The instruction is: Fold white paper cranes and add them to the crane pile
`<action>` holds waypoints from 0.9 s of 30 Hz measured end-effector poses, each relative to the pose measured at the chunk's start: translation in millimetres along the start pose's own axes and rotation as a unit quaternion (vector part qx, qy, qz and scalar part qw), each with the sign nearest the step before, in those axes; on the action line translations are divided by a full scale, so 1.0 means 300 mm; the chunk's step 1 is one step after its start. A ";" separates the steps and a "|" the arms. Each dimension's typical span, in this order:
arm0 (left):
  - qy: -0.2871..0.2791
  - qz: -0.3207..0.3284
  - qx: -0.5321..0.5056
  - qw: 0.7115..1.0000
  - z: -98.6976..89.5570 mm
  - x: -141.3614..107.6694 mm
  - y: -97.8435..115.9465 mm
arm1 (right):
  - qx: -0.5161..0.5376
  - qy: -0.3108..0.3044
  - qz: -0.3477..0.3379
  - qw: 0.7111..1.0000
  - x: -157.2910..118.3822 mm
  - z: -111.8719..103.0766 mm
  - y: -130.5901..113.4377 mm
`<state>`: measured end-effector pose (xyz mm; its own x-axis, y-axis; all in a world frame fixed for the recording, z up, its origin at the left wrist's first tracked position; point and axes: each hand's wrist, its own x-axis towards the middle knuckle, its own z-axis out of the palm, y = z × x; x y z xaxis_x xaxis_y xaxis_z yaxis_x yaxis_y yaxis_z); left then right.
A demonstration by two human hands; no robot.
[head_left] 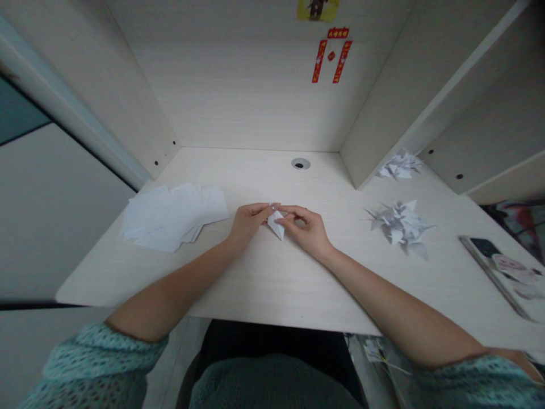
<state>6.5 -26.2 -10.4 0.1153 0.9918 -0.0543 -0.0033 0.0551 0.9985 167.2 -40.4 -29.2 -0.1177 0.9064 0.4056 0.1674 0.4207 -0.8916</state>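
A small folded white paper (pixel 276 226) is held between both hands at the middle of the pale desk (pixel 272 289), its pointed end toward me. My left hand (pixel 250 222) pinches its upper left part. My right hand (pixel 310 230) grips its right side with thumb and fingers. Loose white sheets (pixel 174 216) lie in an overlapping pile left of my left hand. To the right of my right hand sits a heap of folded white paper pieces (pixel 402 224) with pointed tips.
Another heap of folded paper (pixel 400 166) lies behind it beside the upright divider (pixel 383 125). A phone in a decorated case (pixel 506 272) rests at the far right. A round cable hole (pixel 300 163) is near the back panel, which carries red stickers (pixel 338 33).
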 end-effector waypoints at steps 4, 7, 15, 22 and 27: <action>-0.003 -0.004 -0.017 1.000 0.004 -0.001 0.001 | 0.003 -0.013 0.002 1.000 -0.003 -0.003 -0.012; -0.005 -0.011 -0.049 0.999 0.008 0.000 0.000 | -0.003 -0.013 0.001 1.000 -0.005 -0.003 -0.015; 0.007 -0.018 -0.075 0.997 0.019 0.000 0.005 | -0.006 -0.014 -0.009 1.000 -0.003 -0.003 -0.005; 0.031 0.011 -0.073 0.997 0.022 -0.002 0.003 | 0.003 -0.028 -0.007 1.000 -0.004 0.000 -0.009; 0.059 0.023 -0.069 0.996 0.025 -0.011 -0.003 | 0.035 -0.038 0.002 0.999 -0.002 0.004 -0.007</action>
<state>13.4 -30.2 -11.0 -0.0053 0.9998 -0.0166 -0.1441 0.0157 0.9894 165.6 -41.7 -27.8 -0.1912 0.9019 0.3872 0.0987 0.4101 -0.9067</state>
